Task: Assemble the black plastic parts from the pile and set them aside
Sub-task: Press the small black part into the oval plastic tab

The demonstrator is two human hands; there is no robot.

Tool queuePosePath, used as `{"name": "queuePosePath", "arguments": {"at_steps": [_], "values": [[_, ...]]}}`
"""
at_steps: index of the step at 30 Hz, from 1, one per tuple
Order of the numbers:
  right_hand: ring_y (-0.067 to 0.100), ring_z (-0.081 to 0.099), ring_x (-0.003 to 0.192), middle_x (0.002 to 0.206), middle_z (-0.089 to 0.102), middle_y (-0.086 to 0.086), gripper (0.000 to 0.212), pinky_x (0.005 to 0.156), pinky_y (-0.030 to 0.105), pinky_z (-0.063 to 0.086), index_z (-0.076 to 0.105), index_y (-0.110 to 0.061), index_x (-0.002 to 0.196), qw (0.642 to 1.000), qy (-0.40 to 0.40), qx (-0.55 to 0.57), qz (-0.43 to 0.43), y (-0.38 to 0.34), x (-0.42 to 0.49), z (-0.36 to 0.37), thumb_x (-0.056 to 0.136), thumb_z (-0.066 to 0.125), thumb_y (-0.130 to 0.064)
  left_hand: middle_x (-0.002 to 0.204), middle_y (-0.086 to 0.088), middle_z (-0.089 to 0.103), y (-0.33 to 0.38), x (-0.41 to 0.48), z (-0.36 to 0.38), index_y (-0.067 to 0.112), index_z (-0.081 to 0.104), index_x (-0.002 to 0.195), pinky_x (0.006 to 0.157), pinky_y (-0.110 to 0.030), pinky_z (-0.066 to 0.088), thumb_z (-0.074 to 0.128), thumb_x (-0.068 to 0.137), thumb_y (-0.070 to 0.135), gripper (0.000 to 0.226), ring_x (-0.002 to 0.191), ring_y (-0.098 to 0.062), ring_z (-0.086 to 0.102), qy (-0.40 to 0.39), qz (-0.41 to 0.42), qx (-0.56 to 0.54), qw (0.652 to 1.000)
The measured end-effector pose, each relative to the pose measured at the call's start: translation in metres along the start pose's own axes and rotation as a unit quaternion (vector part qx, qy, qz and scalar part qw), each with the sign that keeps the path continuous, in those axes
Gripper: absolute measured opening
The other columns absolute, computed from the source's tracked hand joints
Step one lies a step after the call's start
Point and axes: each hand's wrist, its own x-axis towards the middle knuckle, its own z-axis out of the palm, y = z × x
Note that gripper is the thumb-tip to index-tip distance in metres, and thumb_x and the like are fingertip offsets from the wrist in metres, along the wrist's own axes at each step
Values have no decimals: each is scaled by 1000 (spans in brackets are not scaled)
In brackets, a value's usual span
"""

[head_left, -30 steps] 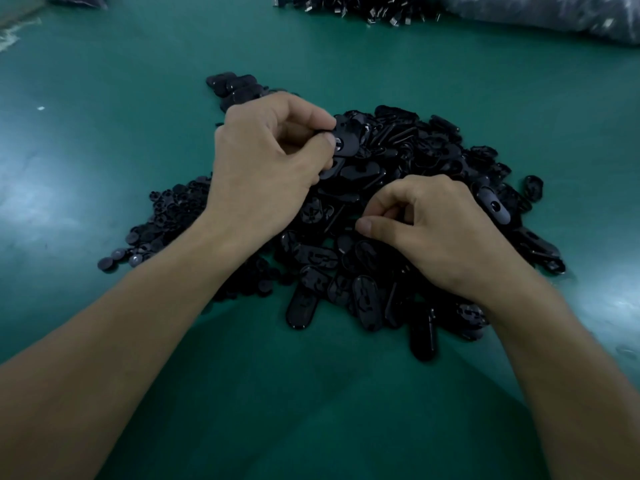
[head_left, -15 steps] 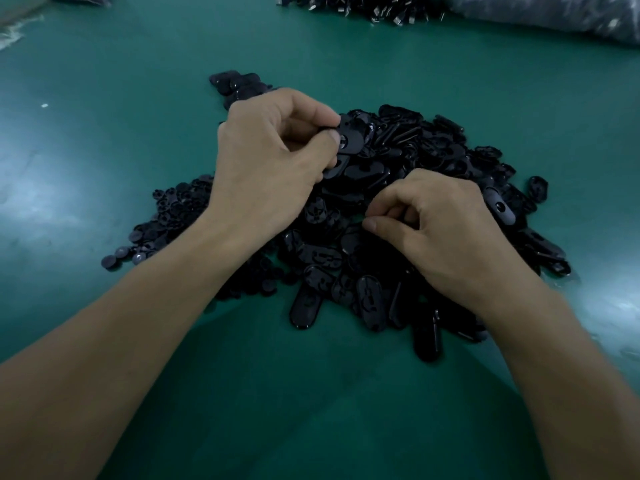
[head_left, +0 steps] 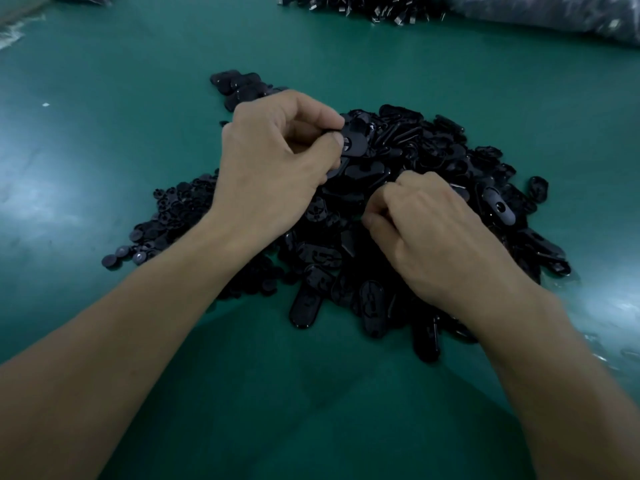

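Observation:
A big pile of black plastic parts point(head_left: 415, 161) lies on the green table point(head_left: 104, 133): oval plates in the middle and right, small round caps point(head_left: 173, 209) at its left. My left hand point(head_left: 273, 168) hovers over the pile's left side and pinches one oval black plate point(head_left: 355, 142) between thumb and forefinger. My right hand point(head_left: 433, 244) rests low on the pile with its fingers curled, thumb and forefinger tips together; whatever they hold is hidden. A small heap of oval parts point(head_left: 239, 86) sits just beyond my left hand.
Another heap of black parts with pale bits point(head_left: 363, 6) lies at the far edge of the table. A grey plastic bag point(head_left: 554, 12) fills the far right corner. Bare green surface surrounds the pile on the left and in front.
Both hands stay almost where they were. My right hand's fingers have curled tighter and shifted slightly towards the pile's middle. My left hand keeps its pinch on the oval plate.

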Motion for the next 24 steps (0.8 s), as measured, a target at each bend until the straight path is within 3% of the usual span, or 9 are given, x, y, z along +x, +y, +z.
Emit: {"name": "queuePosePath", "arguments": {"at_steps": [4, 6, 8, 12, 14, 17, 20, 24], "values": [[18, 45, 91, 96, 50, -1, 20, 78, 28, 35, 59, -15, 100, 1000, 24, 15, 13, 5, -1, 1, 105, 42, -25, 73, 7, 74, -1, 0, 1, 25, 70, 87, 62, -21, 56, 71, 87, 11, 14, 68, -12, 73, -4, -7, 2, 1000], [12, 46, 85, 94, 49, -5, 16, 70, 23, 32, 54, -19, 96, 994, 52, 88, 38, 7, -2, 0, 105, 42, -25, 72, 6, 74, -1, 0, 1, 25, 70, 86, 63, -24, 57, 72, 87, 12, 13, 68, -14, 73, -12, -10, 6, 1000], [6, 51, 79, 87, 52, -10, 15, 63, 21, 39, 49, -24, 93, 982, 89, 157, 54, 9, -3, -1, 105, 41, -25, 72, 6, 74, -2, -1, 1, 25, 71, 87, 63, -25, 58, 72, 86, 13, 12, 68, -15, 73, -19, -13, 8, 1000], [17, 63, 68, 78, 67, -1, 12, 57, 34, 47, 51, -26, 90, 950, 162, 261, 62, 11, -4, -4, 100, 48, -22, 73, 5, 74, -2, -2, 1, 25, 72, 88, 64, -28, 60, 75, 83, 13, 13, 68, -15, 73, -30, -24, 2, 999], [17, 63, 67, 77, 68, -3, 14, 61, 36, 51, 54, -32, 88, 933, 186, 301, 63, 12, -3, -3, 96, 53, -21, 74, 5, 75, -1, -2, 1, 24, 72, 88, 66, -31, 61, 78, 80, 10, 17, 67, -16, 73, -43, -33, -5, 999], [13, 69, 70, 79, 72, -5, 19, 66, 33, 58, 62, -36, 90, 908, 183, 371, 59, 13, -3, -2, 92, 60, -18, 75, 3, 76, 1, -4, 1, 21, 72, 89, 66, -29, 61, 79, 79, 4, 21, 68, -16, 73, -73, -49, -35, 996], [8, 72, 73, 84, 76, -10, 22, 64, 15, 53, 70, -28, 98, 881, 156, 445, 43, 14, -2, 0, 93, 65, -8, 74, 0, 76, 5, -5, 1, 19, 73, 89, 65, -23, 58, 79, 79, 0, 22, 70, -14, 73, -96, -62, -69, 991], [10, 73, 76, 86, 77, -5, 27, 66, 16, 52, 73, -24, 103, 838, 151, 523, 42, 16, -1, -1, 95, 62, -1, 74, -2, 75, 7, -5, 1, 16, 73, 89, 65, -24, 58, 79, 78, -4, 23, 70, -15, 72, -101, -76, -101, 987]]}}
